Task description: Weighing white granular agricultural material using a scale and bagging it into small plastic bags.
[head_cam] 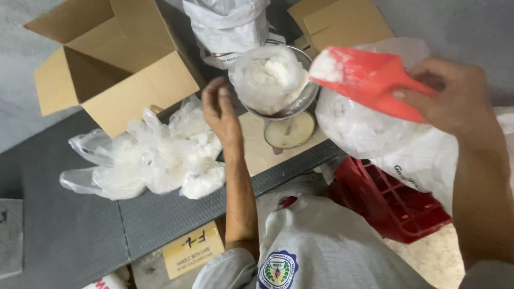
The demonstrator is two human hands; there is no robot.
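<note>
Head view: right hand [455, 93] is wrapped around the handle of a red scoop [369, 75], which it holds raised and tipped, its mouth carrying a lump of white powder just beside the bag [270, 75] that sits in the metal pan [308, 99] of a scale [289, 131]. Left hand [219, 107] reaches forward with the arm stretched out, fingertips pinched on the near edge of that bag's mouth. The scoop's lip looks to be at or just outside the bag's rim, so powder could slide past the opening onto the pan or the surface [69, 235]; a pinch at one edge only may also let the thin plastic sag shut. The pan sits atop a small scale, and a pull from the left hand could tilt it. Filled bags [155, 160] lie heaped to the left, touching one another, near an open carton [118, 59]. A big sack [385, 134] rests over a red crate [391, 198] under the right forearm.
</note>
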